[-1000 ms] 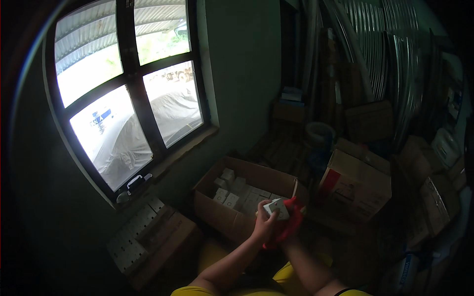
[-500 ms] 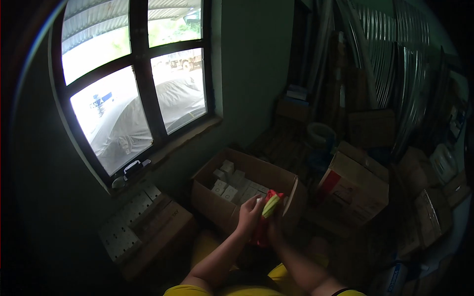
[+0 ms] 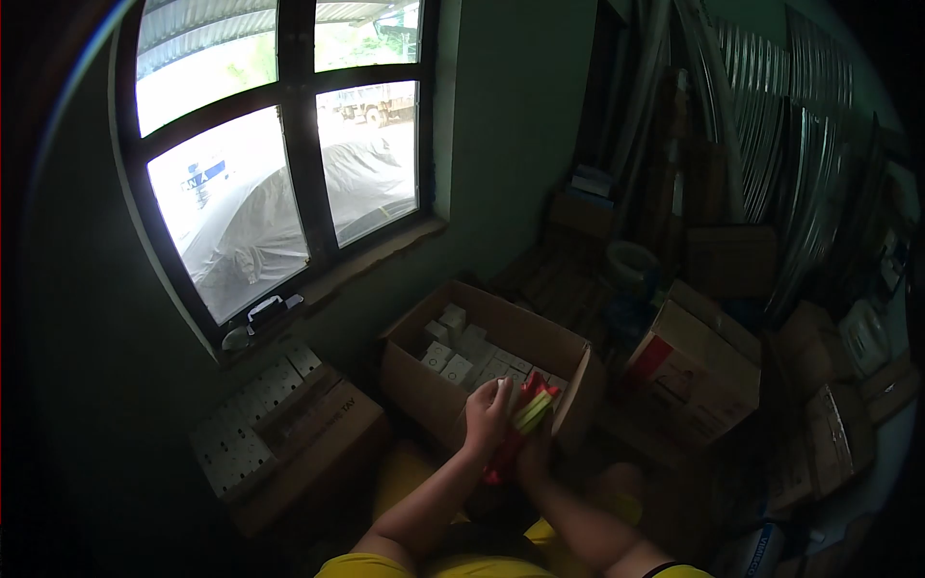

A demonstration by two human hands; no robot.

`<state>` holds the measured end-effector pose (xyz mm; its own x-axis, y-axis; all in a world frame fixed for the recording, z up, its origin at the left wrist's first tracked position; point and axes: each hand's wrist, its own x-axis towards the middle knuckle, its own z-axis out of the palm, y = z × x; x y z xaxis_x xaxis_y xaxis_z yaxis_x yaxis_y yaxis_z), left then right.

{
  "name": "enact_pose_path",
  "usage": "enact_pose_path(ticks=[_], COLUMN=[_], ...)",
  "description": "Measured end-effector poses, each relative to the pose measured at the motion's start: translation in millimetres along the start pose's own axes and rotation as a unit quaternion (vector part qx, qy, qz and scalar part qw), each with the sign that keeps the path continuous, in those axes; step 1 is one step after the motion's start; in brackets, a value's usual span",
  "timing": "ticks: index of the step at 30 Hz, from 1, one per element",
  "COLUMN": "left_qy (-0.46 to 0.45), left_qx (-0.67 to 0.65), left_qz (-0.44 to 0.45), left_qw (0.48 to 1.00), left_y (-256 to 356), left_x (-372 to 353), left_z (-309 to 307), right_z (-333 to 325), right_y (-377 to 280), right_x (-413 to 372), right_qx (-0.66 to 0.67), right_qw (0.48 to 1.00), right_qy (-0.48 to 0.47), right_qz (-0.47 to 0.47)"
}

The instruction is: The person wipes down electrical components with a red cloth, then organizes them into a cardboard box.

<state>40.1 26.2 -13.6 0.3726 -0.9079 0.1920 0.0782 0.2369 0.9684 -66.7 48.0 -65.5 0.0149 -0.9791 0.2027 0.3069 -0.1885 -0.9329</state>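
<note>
The red and yellow-green bundle (image 3: 533, 412) was held in the right hand (image 3: 536, 460), whose fingers were mostly lost in shadow around its lower part. The left hand (image 3: 487, 414) was curled closed just beside the bundle, with the thumb side turned up; whether anything was pinched in it could not be told. The bundle was seen upright but tilted, its upper end leaning toward the right.

Just beyond the grip, an open carton (image 3: 416, 387) was placed, its near right corner partly covered by the hands and the bundle. Inside it, small white boxes (image 3: 449, 364) were packed, some of them marked with circles and some raised above the others.

To the left of the grip, a lettered carton (image 3: 332, 445) was set near the wall, with pale slabs (image 3: 234, 441) dotted with dark holes lined up along its far side. To the right, a taller carton (image 3: 711, 387) with a red patch was positioned, well apart from the hands. Beyond that, a pale ring (image 3: 633, 264) was left near the far wall, and corrugated sheets (image 3: 750, 106) were propped upright. High to the left of the grip, daylight was let in through a dark-framed window (image 3: 306, 144).
</note>
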Motion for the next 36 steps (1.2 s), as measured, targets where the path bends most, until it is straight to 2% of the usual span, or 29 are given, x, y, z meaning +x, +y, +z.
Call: enact_pose_path(ticks=[3, 4, 5, 7, 8, 10, 11, 12, 13, 17, 18, 20, 21, 22, 23, 24, 25, 27, 28, 29, 31, 32, 34, 36], left_qy=[-0.099, -0.140, -0.164, -0.203, -0.209, -0.167, -0.146, -0.084, -0.081, -0.097, -0.105, -0.073, -0.056, -0.081, -0.068, -0.097, -0.124, -0.203, -0.222, -0.192, -0.132, -0.115, -0.073, -0.006], left_qx=[0.071, 0.134, 0.152, 0.241, 0.251, 0.208, 0.183, 0.173, 0.100, 0.066, 0.062, -0.062, -0.124, -0.174, -0.184, -0.187, -0.189, -0.083, -0.003, -0.117, -0.132, -0.144, -0.169, -0.119], left_qz=[0.010, 0.008, -0.055, 0.002, 0.003, -0.004, -0.009, -0.060, -0.014, -0.104, -0.127, -0.246, -0.303, -0.275, -0.211, -0.186, -0.159, -0.106, -0.042, -0.075, -0.067, -0.073, -0.086, 0.014], left_qw=[0.993, 0.981, 0.973, 0.949, 0.945, 0.964, 0.972, 0.980, 0.992, 0.988, 0.984, 0.965, 0.943, 0.942, 0.958, 0.960, 0.961, 0.970, 0.974, 0.971, 0.980, 0.980, 0.979, 0.993], left_y=[15.3, 10.2, 5.8, 16.4, 24.7, 12.6, 0.6, -15.5, -19.2, -22.1, -24.2, 1.9, 11.6, -19.0, -40.4, -43.4, -41.8, -35.5, -27.4, -16.3, -19.2, -21.1, -27.3, -42.5], left_x=[-11.7, -12.3, -17.0, -17.7, -14.8, 1.2, 10.7, 19.0, 24.5, 22.6, 20.9, 12.6, 10.1, 18.5, 23.2, 19.9, 16.9, -0.6, -9.2, -20.7, -23.8, -24.8, -25.2, -18.1], left_z=[4.6, 2.9, 3.0, 2.8, 1.6, -4.1, -6.3, -9.3, -12.0, -19.9, -20.0, -18.4, -19.5, -33.0, -40.2, -45.9, -48.5, -40.2, -29.1, -12.3, 3.8, 10.3, 21.0, 34.0], right_z=[-40.1, -32.5, -31.2, -49.2, -53.6, -47.9, -46.5, -44.3, -40.2, -46.0, -46.1, -45.2, -46.7, -49.1, -52.2, -62.4, -70.2, -80.5, -67.1, -65.5, -67.8, -79.9, -61.8, -54.8], right_y=[56.4, 32.5, 3.6, 2.7, 1.1, -27.9, -30.0, -31.4, -36.3, -51.7, -56.1, -63.9, -60.0, -50.7, -40.3, -20.2, -18.8, -15.7, -35.5, -30.8, -14.5, 10.0, -10.0, -15.5], right_x=[31.2, 30.7, 32.0, 47.8, 52.1, 57.7, 59.7, 60.3, 60.5, 49.8, 46.6, 42.4, 43.8, 49.6, 56.9, 58.7, 64.8, 73.7, 69.6, 69.6, 81.3, 87.6, 68.0, 56.4], right_qx=[0.021, 0.199, 0.131, 0.124, 0.131, 0.143, 0.071, -0.004, -0.078, 0.084, 0.073, 0.050, 0.090, 0.128, 0.165, 0.179, 0.204, 0.255, 0.238, 0.226, 0.199, 0.195, 0.134, 0.077], right_qw=[0.999, 0.975, 0.990, 0.989, 0.983, 0.964, 0.974, 0.977, 0.972, 0.949, 0.952, 0.959, 0.962, 0.963, 0.962, 0.971, 0.967, 0.953, 0.963, 0.966, 0.970, 0.974, 0.988, 0.995], right_qy=[0.001, -0.015, 0.004, -0.049, -0.076, -0.127, -0.155, -0.182, -0.207, -0.244, -0.231, -0.207, -0.201, -0.195, -0.190, -0.075, -0.056, -0.021, 0.035, 0.066, 0.123, 0.093, 0.062, 0.052], right_qz=[0.025, 0.097, 0.052, 0.066, 0.106, 0.185, 0.150, 0.115, 0.080, 0.183, 0.185, 0.188, 0.163, 0.137, 0.110, 0.137, 0.145, 0.165, 0.125, 0.107, 0.070, 0.061, 0.048, 0.039])
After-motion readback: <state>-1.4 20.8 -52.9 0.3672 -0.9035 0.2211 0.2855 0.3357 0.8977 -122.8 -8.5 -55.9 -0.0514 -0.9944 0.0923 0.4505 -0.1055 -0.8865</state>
